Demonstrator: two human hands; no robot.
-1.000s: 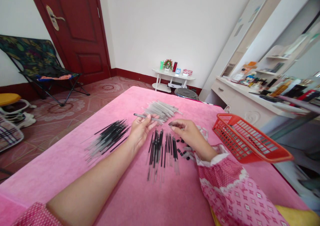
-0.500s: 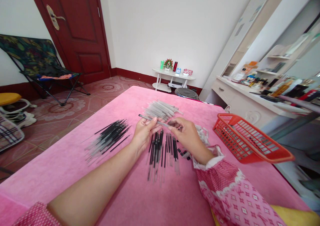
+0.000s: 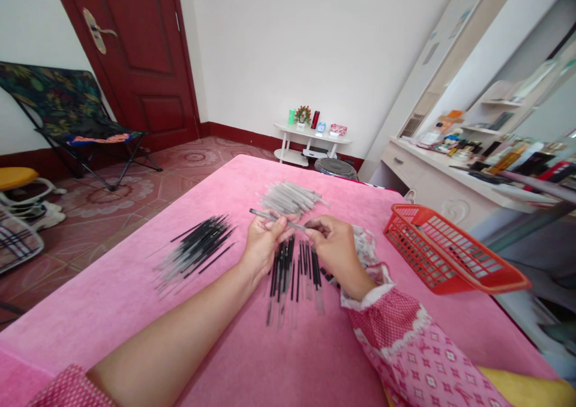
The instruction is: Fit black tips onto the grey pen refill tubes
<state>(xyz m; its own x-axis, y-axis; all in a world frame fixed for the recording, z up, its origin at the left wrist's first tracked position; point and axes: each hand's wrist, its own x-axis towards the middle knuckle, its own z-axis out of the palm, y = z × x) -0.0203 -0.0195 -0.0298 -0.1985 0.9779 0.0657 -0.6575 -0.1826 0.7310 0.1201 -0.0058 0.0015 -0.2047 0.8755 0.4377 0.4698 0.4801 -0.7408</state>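
My left hand [image 3: 262,240] is closed round a slim pen with a greyish see-through barrel [image 3: 260,215], held nearly level above the table. At the pen's right end, the thumb and fingers of my right hand [image 3: 336,238] are pinched together; the tip itself is hidden by them. Under my hands lie black pen refills [image 3: 281,278] in a loose row. Behind my hands is a heap of pale clear pen barrels [image 3: 292,195]. A bigger pile of black refills [image 3: 198,248] is on the left. Small black pieces [image 3: 327,275] and clear caps [image 3: 366,245] lie beside my right wrist, partly covered.
A pink cloth [image 3: 112,299] covers the table. On its right side stands a red plastic basket [image 3: 450,257]. Beyond are a cluttered dressing table [image 3: 468,176], a round stool [image 3: 335,167], a low white stand [image 3: 310,134] and a folding chair [image 3: 72,113].
Both hands have shifted slightly closer round the pen, and it has moved down a little. My right wrist and sleeve have moved left, covering more of the small black pieces.
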